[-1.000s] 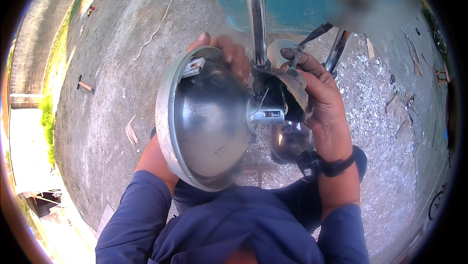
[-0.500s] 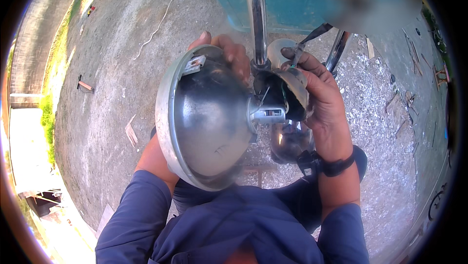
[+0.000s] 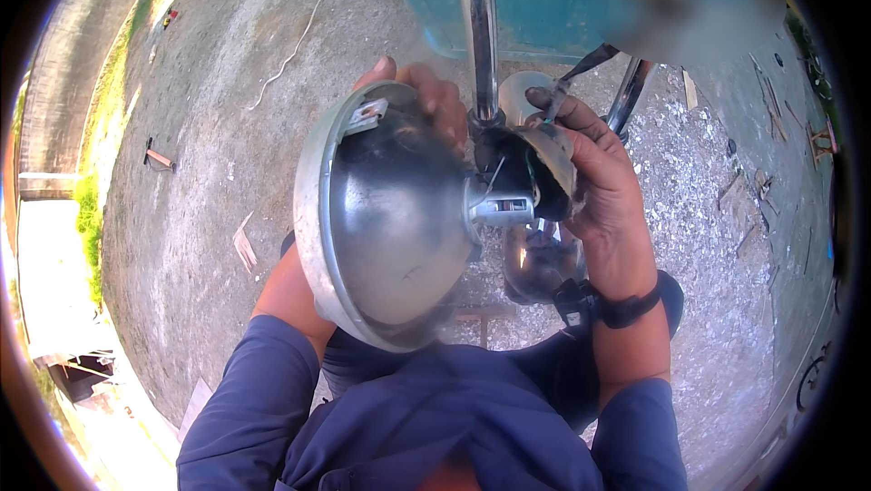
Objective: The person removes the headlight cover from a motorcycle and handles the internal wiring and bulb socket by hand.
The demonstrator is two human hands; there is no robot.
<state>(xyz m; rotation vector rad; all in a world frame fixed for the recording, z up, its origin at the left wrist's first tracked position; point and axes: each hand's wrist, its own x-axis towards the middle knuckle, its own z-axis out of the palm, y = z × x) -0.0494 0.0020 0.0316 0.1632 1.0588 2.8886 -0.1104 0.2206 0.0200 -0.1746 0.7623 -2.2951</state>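
A large round headlight [image 3: 395, 205], with a pale rim and a dark silvery back, stands on edge in front of me. My left hand [image 3: 426, 96] is closed around its far side, fingertips on the reflector's back; the headlight hides the palm. From the back of the reflector a metal bulb holder [image 3: 504, 209] points right, into the mouth of a dark, worn cup with a ragged edge [image 3: 553, 164]. My right hand [image 3: 594, 160] grips that cup between thumb and fingers. Thin wires show inside it.
Beyond my hands stand chrome fork tubes [image 3: 481, 46] and a teal panel [image 3: 535, 28]. A shiny rounded metal part [image 3: 542, 260] sits below the cup. A blurred disc [image 3: 689, 5] covers the upper right. A hammer-like tool [image 3: 159, 159] and wood scraps [image 3: 245, 244] lie on the ground.
The headlight has shifted slightly to the right, bringing its bulb holder a little closer to the cup. My right hand has hardly moved.
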